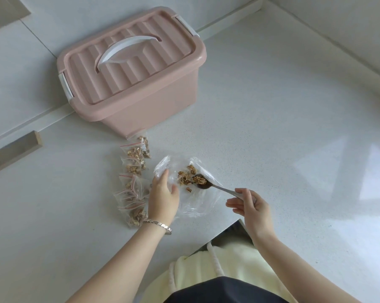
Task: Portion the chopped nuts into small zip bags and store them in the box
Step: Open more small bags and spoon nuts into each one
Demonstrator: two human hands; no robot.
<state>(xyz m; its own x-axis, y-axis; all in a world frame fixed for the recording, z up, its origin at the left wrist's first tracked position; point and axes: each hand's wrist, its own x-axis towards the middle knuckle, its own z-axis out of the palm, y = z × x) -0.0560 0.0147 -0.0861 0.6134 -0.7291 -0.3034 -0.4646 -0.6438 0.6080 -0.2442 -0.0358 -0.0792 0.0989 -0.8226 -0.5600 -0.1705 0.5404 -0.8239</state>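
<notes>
Chopped nuts (pixel 185 176) lie in a loose clear plastic bag (pixel 197 200) spread on the white counter. My right hand (pixel 249 204) grips a metal spoon (pixel 215 186) whose bowl carries a heap of nuts at the pile's right edge. My left hand (pixel 162 197) presses down on the clear bag's left side, a silver bracelet on its wrist. Several small zip bags (pixel 134 182) with red seal lines, filled with nuts, lie in a row left of my left hand. The pink storage box (pixel 136 71) stands behind them with its lid shut and white handle down.
The white counter (pixel 283 132) runs far to the right and meets a white wall behind the box. Its front edge has a cut-out corner near my right wrist. A wooden strip (pixel 14 149) juts out at the left.
</notes>
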